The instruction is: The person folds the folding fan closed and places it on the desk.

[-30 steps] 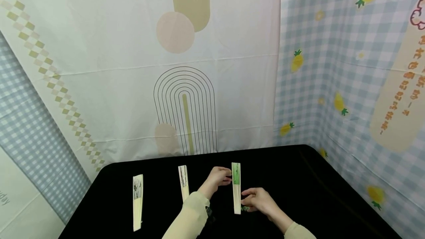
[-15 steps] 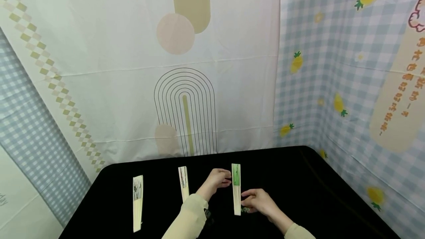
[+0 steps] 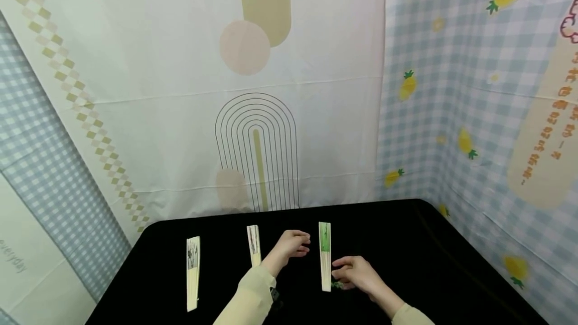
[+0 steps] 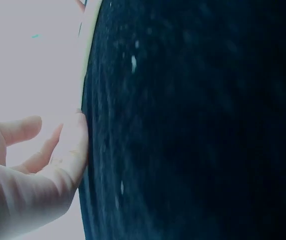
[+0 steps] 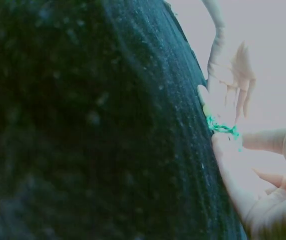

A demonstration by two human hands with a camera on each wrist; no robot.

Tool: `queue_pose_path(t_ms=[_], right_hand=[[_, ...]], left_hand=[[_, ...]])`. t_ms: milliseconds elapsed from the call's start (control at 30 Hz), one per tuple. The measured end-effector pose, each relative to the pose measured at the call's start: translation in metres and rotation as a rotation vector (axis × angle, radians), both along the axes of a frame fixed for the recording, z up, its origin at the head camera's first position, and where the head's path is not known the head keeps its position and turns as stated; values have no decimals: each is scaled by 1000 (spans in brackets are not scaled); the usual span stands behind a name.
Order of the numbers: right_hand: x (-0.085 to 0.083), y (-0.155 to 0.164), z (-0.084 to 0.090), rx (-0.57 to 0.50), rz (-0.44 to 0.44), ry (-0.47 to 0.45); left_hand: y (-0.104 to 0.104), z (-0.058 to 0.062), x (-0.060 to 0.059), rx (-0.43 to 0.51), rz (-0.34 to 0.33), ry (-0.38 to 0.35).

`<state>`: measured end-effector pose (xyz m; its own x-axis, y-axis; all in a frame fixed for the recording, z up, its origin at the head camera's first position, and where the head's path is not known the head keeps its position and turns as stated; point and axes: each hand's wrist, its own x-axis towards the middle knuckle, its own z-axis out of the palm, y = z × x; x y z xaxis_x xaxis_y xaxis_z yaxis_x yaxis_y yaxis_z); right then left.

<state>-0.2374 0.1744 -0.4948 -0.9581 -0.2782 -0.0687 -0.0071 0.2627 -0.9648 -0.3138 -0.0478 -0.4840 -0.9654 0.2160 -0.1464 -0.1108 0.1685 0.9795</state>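
Observation:
Three folded fans lie lengthwise on a black table (image 3: pixel 406 245). The green-topped fan (image 3: pixel 324 255) is the rightmost. My left hand (image 3: pixel 294 245) hovers just left of its upper half, fingers loosely curled, holding nothing, with a small gap to the fan. My right hand (image 3: pixel 356 272) rests on the cloth by the fan's lower end, its relaxed fingers beside the fan's green tassel (image 3: pixel 336 284). The right wrist view shows that tassel (image 5: pixel 222 129) lying against my fingertips (image 5: pixel 218 145). In the left wrist view my left hand (image 4: pixel 37 170) sits at the edge of the dark cloth (image 4: pixel 193 120).
A second folded fan (image 3: pixel 254 246) lies just left of my left forearm, and a third fan (image 3: pixel 192 272) lies further left near the table's edge. Patterned cloth backdrops (image 3: pixel 253 114) close off the table's back and right sides.
My left hand has drawn back leftward from the green fan's upper part, leaving a gap. The right hand and all fans have stayed put.

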Motion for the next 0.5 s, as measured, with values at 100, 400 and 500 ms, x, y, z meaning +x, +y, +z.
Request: queue_pose_path(t_ms=[100,400,500], right_hand=[[-3,3,4,33,10,-18],[-15,21,15,80,29,28],[-18,30,22,74,9,37]], left_hand=[[-8,3,1,-10,-1,15],[-42,21,0,-15,-36,84],[-56,30,-2,-22,-20,106]])
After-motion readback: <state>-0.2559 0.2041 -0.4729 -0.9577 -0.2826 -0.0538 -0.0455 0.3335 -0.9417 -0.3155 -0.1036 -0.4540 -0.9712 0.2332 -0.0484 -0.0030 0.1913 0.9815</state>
